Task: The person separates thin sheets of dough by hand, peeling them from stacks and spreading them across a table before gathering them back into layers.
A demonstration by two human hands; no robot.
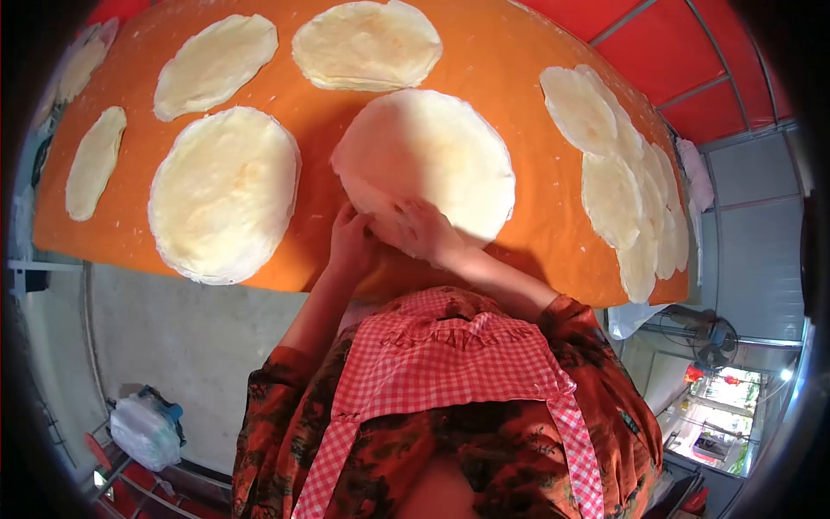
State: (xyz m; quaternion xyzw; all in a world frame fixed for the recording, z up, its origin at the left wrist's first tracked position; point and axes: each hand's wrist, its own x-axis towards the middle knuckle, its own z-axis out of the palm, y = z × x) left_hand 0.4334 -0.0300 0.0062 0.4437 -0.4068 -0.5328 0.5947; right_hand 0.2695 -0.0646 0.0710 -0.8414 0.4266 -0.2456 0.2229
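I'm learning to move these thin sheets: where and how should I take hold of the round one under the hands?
I'd pinch the near rim of the round sheet from the person's side, with left hand and right hand spread apart. It lies flat on the orange tabletop and looks thin, so only the rim offers a pinch; a wide hold should likely sag less.

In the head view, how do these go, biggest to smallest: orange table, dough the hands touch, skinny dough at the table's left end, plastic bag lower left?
1. Orange table
2. Touched dough
3. Skinny dough and plastic bag: about alike here, so not ranked.
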